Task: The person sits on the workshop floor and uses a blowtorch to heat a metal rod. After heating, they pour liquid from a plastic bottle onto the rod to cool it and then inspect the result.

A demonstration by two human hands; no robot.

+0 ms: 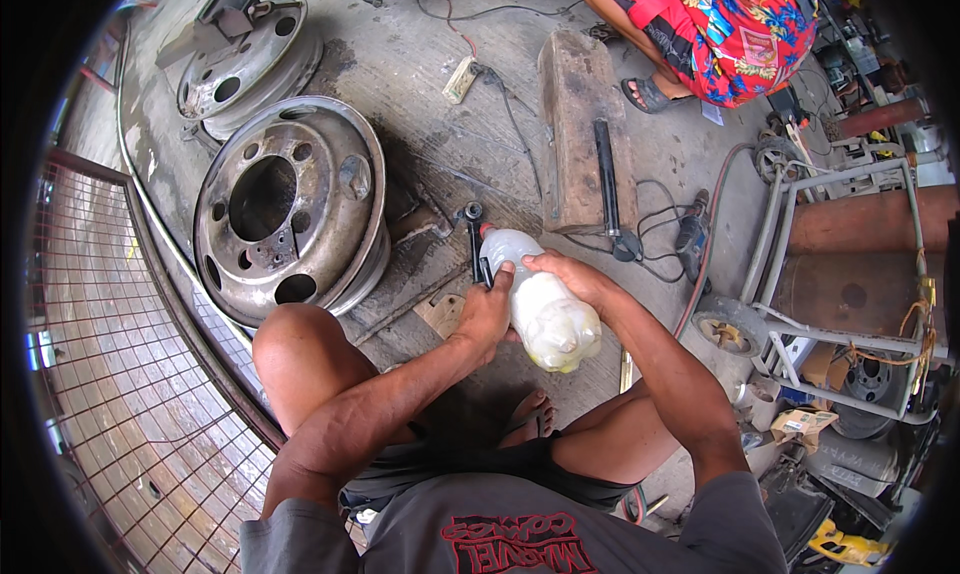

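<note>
A clear plastic bottle [548,304] with a red cap, partly filled with something white, is tilted in front of me, its cap pointing away. My right hand [566,277] is closed around its right side. My left hand [487,316] is at the bottle's left side, with its thumb near the plastic and a fingertip showing beneath it. A dark metal rod [474,239] with a round eye at its far end runs into my left fist. A short black piece sticks up by that thumb; I cannot make out what it belongs to.
Truck wheel rims [330,174] lie at the left, beside a wire mesh panel [110,284]. Ahead are a wooden block [570,144] with a black bar [606,169] on it and a power drill [692,234]. Another person [720,34] crouches beyond. A metal cart [780,264] stands at the right.
</note>
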